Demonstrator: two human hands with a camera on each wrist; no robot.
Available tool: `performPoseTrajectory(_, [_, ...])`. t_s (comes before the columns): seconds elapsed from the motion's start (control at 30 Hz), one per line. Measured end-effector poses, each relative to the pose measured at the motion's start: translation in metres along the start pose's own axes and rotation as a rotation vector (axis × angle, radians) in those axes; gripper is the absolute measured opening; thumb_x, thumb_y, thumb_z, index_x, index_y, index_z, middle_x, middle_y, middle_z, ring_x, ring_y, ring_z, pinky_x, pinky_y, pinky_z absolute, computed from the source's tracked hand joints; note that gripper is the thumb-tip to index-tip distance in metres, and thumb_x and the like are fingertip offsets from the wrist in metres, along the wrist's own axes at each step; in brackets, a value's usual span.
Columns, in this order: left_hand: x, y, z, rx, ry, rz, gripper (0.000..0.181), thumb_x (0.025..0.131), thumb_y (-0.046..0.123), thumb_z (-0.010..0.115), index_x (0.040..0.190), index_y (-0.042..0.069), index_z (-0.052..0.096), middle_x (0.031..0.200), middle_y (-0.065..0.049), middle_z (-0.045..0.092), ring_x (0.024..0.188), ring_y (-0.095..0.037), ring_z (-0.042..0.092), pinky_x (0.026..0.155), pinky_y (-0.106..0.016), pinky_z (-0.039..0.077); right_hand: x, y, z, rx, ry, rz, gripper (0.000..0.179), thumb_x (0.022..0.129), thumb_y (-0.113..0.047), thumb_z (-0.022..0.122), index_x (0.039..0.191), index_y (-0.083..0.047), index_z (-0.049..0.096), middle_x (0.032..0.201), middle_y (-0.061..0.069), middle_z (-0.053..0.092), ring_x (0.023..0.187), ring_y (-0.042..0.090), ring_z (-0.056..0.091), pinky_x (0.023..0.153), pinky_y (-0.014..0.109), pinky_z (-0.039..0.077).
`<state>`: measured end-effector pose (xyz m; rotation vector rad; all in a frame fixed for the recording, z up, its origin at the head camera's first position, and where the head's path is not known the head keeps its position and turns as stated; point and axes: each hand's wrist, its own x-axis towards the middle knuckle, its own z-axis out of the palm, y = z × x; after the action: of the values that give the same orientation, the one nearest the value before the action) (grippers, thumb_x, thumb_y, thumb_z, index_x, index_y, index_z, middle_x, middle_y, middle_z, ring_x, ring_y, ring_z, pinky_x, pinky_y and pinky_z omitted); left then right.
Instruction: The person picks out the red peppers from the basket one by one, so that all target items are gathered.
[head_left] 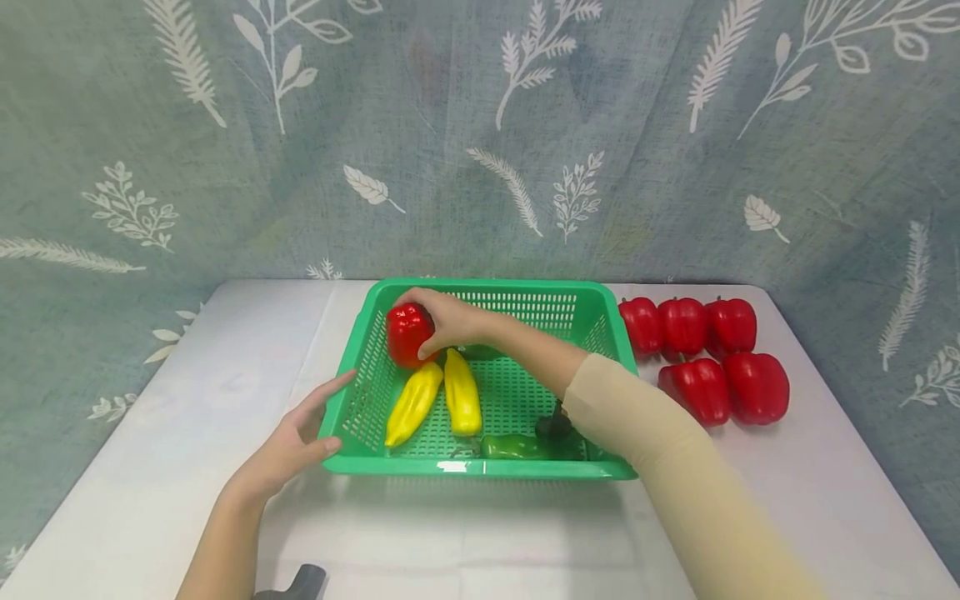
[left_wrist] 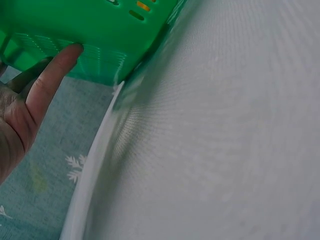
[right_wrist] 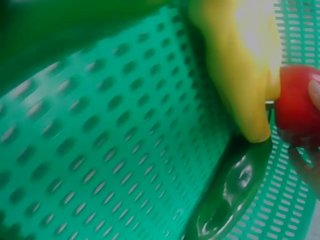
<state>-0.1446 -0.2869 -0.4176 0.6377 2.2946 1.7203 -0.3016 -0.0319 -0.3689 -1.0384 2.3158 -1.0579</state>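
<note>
My right hand [head_left: 453,321] grips a glossy red bell pepper [head_left: 407,335] at the back left inside a green plastic basket [head_left: 525,469]. Thumb and fingers wrap its right side and top; the pepper [right_wrist: 298,107] also shows at the right edge of the right wrist view. Two long yellow peppers [head_left: 415,404] lie on the basket floor just in front of it. One green pepper [head_left: 513,447] is by the front wall, and another [right_wrist: 235,195] shows beside a yellow one. My left hand [head_left: 288,442] is at the basket's left rim, fingers extended, thumb near the front corner.
Several red bell peppers [head_left: 684,327] stand in two rows on the white table [head_left: 780,492], right of the basket. A dark object [head_left: 555,423] shows below my right forearm. Another grey object [head_left: 303,583] is at the bottom edge. Patterned cloth [head_left: 450,125] hangs behind.
</note>
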Motion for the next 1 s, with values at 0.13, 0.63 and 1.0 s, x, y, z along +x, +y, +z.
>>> performPoseTrajectory(0.13, [0.001,0.000,-0.002,0.021,0.004,-0.002,0.076,0.086,0.001,0.060,0.151,0.018,0.024,0.158,-0.014,0.011,0.129,0.009,0.028,0.097,-0.013,0.036,-0.008,-0.001,-0.002,0.039,-0.013,-0.017,0.064,0.077,-0.014,0.078,0.132,-0.013,0.046,0.129,0.003,0.052,0.117,0.018,0.049,0.093,0.028,0.048])
performPoseTrajectory(0.63, [-0.002,0.001,-0.001,0.047,0.023,-0.017,0.075,0.087,0.004,0.060,0.151,0.019,0.024,0.158,-0.015,0.011,0.130,0.009,0.023,0.097,-0.011,0.033,-0.015,-0.003,-0.002,0.185,-0.065,0.077,0.067,0.077,-0.020,0.078,0.135,-0.008,0.048,0.132,0.006,0.052,0.115,0.019,0.049,0.089,0.024,0.048])
performPoseTrajectory(1.0, [0.000,0.001,0.001,0.035,0.011,-0.026,0.074,0.087,0.008,0.060,0.151,0.020,0.024,0.157,-0.017,0.009,0.129,0.009,0.025,0.096,-0.013,0.035,-0.016,0.011,0.008,0.343,-0.184,0.158,0.084,0.076,-0.015,0.076,0.145,-0.015,0.029,0.137,0.008,0.041,0.117,0.021,0.048,0.091,0.028,0.049])
